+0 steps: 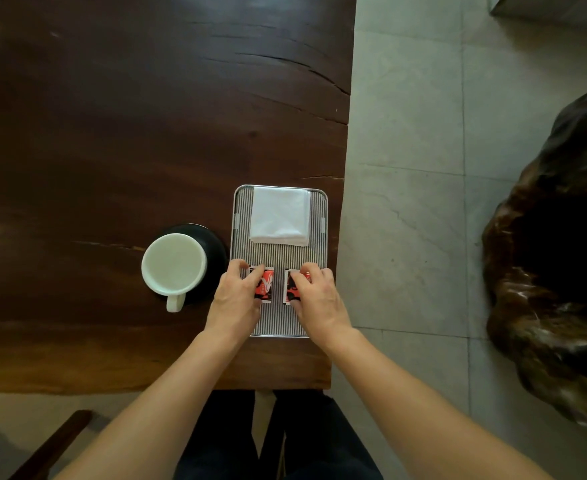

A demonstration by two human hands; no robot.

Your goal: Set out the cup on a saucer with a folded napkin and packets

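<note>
Near the tray's (322, 216) front edge: left hand (238, 296) pinching one red packet (266, 285), right hand (314, 294) pinching another (291, 289). Folded napkin (280, 216) at far end. White cup (174, 265) on dark saucer (214, 244), just left, near tabletop's (112, 133) right edge.

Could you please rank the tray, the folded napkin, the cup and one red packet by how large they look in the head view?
1. striped tray
2. white cup and folded napkin, too alike to rank
3. red packet
</note>
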